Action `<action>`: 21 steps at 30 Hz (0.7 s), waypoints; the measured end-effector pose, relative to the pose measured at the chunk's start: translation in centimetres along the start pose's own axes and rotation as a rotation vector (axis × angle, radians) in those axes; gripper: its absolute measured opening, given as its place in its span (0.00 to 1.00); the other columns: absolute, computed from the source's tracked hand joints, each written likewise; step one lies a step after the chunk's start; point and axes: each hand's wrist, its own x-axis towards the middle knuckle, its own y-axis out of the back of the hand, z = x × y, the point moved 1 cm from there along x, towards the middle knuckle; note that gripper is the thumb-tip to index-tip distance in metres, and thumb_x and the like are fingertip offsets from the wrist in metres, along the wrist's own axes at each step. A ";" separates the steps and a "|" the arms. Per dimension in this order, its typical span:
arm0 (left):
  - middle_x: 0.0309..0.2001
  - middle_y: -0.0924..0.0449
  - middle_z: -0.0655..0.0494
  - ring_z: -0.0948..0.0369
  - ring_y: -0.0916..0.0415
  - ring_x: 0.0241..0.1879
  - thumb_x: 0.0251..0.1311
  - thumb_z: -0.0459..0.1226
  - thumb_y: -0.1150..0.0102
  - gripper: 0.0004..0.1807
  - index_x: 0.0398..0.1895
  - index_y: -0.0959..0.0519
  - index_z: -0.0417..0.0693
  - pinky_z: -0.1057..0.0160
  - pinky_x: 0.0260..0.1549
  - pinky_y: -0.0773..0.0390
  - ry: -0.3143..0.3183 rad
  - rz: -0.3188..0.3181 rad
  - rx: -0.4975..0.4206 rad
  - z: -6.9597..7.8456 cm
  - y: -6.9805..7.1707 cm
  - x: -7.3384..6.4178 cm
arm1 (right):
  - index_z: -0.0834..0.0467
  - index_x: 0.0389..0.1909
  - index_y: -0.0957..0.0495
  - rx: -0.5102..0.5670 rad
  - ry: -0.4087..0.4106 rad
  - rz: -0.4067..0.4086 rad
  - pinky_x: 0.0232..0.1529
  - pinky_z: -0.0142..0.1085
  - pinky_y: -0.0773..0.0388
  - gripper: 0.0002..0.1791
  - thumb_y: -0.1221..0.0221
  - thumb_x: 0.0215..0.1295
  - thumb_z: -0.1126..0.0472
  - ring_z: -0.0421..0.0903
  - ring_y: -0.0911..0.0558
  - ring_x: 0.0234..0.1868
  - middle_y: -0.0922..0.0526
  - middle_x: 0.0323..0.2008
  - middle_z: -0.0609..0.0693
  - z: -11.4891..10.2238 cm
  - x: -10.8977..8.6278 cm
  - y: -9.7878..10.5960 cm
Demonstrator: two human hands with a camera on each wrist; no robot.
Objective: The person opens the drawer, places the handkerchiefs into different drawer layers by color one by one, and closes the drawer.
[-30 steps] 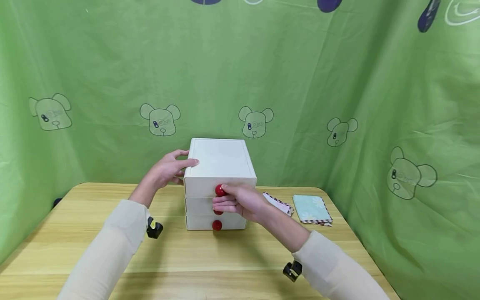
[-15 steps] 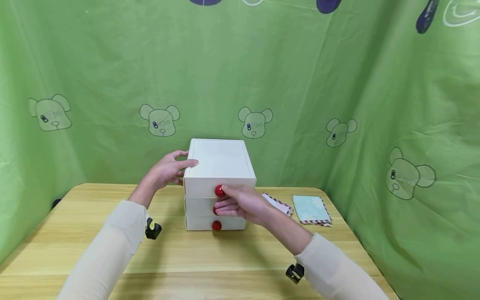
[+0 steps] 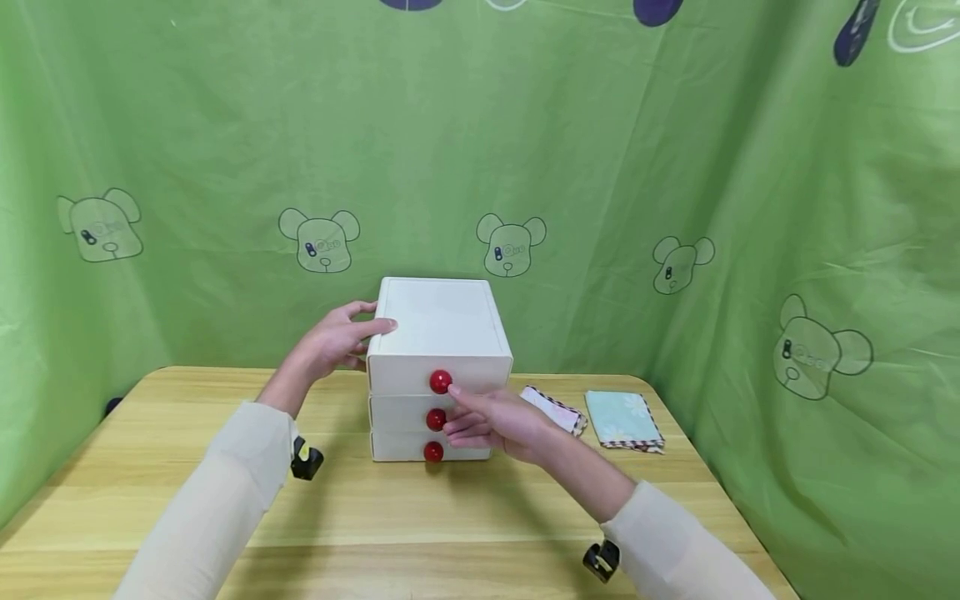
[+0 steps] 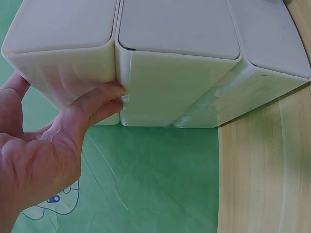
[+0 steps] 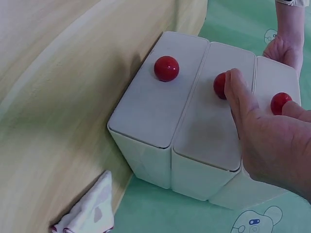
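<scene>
A white three-drawer cabinet [image 3: 442, 321] stands on the wooden table with its drawer fronts flush. Each front carries one round red knob, such as the top knob [image 3: 440, 382]. My left hand [image 3: 333, 340] rests against the upper left of the cabinet, thumb laid on top and fingers touching the side, as the left wrist view also shows. My right hand [image 3: 506, 423] is in front of the drawers with relaxed fingers. Its thumb tip is close by the top knob, and its other fingers are beside the middle knob [image 5: 220, 86]. Nothing is held in it.
To the right of the cabinet lie two folded cloths, a pinkish-white cloth [image 3: 555, 408] and a light blue cloth [image 3: 624, 419] with checked edging. A green curtain [image 3: 420, 150] hangs behind and at both sides of the table [image 3: 360, 525].
My right hand has drawn back slightly to the right and down from the top knob, uncovering more of the top and middle knobs. The left hand and the cabinet have stayed in place.
</scene>
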 end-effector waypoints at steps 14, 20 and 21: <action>0.55 0.27 0.39 0.52 0.21 0.41 0.57 0.50 0.37 0.48 0.76 0.53 0.54 0.54 0.41 0.17 0.002 0.009 0.036 0.1 -0.2 -0.2 | 0.76 0.52 0.31 0.016 -0.033 0.012 0.51 0.47 0.21 0.24 0.51 0.72 0.56 0.61 0.18 0.46 0.22 0.47 0.72 2.6 1.2 -0.5; 0.56 0.27 0.38 0.54 0.22 0.39 0.60 0.48 0.39 0.47 0.76 0.55 0.56 0.54 0.42 0.17 0.011 -0.003 0.035 0.3 -0.2 -0.4 | 0.73 0.54 0.30 0.079 -0.043 0.018 0.49 0.47 0.20 0.23 0.50 0.71 0.56 0.62 0.19 0.48 0.23 0.48 0.74 3.0 2.0 -1.3; 0.57 0.28 0.38 0.54 0.22 0.39 0.61 0.47 0.39 0.46 0.76 0.55 0.55 0.53 0.42 0.17 0.013 -0.004 0.036 0.4 -0.2 -0.5 | 0.73 0.54 0.30 0.089 -0.044 0.021 0.50 0.47 0.20 0.23 0.49 0.71 0.56 0.62 0.19 0.48 0.23 0.48 0.74 3.0 2.1 -1.4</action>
